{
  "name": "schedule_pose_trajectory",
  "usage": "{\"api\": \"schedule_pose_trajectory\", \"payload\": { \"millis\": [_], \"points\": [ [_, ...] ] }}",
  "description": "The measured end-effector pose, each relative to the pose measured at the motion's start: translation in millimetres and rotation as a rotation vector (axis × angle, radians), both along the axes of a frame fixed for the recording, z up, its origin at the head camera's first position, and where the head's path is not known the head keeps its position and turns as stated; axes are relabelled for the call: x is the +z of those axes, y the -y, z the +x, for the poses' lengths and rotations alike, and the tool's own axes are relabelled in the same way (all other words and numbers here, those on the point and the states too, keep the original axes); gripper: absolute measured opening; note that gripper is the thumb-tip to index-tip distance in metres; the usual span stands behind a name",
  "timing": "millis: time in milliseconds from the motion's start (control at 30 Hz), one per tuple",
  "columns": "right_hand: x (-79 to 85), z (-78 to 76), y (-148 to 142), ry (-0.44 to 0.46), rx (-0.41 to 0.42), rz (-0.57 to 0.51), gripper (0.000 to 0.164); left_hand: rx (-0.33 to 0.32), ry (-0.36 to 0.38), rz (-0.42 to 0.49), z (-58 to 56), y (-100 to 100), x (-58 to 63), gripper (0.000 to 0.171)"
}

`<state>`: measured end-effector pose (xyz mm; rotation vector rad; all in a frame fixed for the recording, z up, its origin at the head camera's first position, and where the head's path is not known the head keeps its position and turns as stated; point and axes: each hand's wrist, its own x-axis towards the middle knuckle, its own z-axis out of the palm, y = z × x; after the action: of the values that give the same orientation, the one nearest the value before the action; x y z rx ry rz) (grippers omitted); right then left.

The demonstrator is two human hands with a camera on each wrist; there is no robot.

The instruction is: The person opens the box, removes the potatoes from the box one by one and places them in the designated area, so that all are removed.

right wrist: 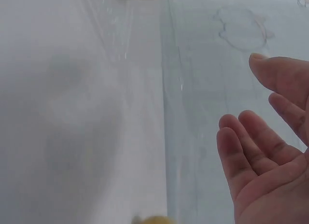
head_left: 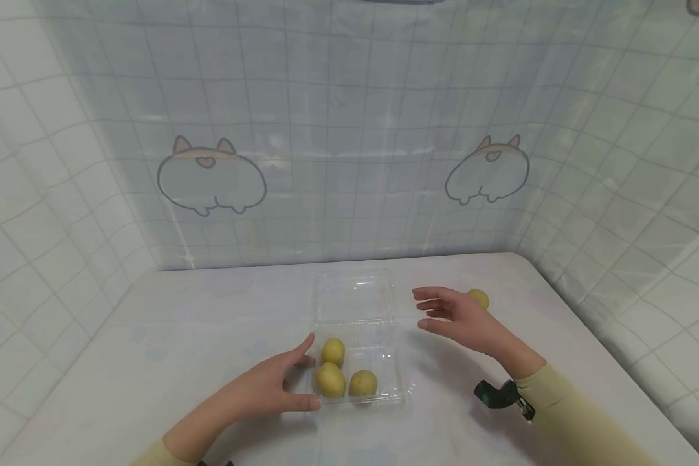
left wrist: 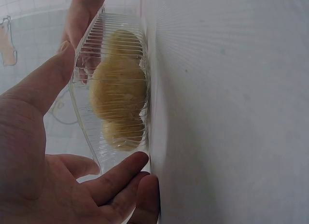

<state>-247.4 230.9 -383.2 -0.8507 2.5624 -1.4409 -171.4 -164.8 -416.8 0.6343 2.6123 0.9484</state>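
A person's left hand [head_left: 262, 388] spreads wide at the left side of a clear plastic box [head_left: 387, 372] on a white table [head_left: 210, 310], thumb at the near left corner and fingers farther along the same side. The left wrist view shows the thumb tip at the box's rim; how firmly it presses cannot be told.

The box stands open in the near middle of the table, its clear lid [head_left: 355, 301] folded back toward the far side. Three yellow fruits lie inside: a far left fruit [head_left: 333, 351], a near left fruit [head_left: 330, 380] just in front of it, and a near right fruit [head_left: 364, 384] beside the near wall. The right part of the box's floor is bare.

To the right of the box, the right hand [head_left: 457, 317] hangs above the table, palm turned toward the left, its thumb and fingers well apart. A fourth fruit [head_left: 481, 299] sits on the table at far right, partly hidden behind that hand.

Pale yellow sleeves [head_left: 571, 414] cover the arms, with a dark device [head_left: 495, 393] at the right wrist. Behind the table hangs a grid-patterned curtain [head_left: 349, 162] printed with two plump animal outlines [head_left: 211, 181].
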Motion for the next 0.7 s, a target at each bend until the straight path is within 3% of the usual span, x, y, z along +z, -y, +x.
{"api": "schedule_pose_trajectory", "payload": {
  "millis": [267, 700],
  "points": [
    [-1.2, 5.1, 22, -0.002, 0.122, 0.002, 0.054, -0.002, 0.001, 0.010, -0.3, -1, 0.7, 0.107],
    [-10.2, 14.0, 57, 0.094, 0.330, -0.011, 0.047, 0.004, 0.006, 0.016, 1.8, -1, 1.2, 0.107]
  ]
}}
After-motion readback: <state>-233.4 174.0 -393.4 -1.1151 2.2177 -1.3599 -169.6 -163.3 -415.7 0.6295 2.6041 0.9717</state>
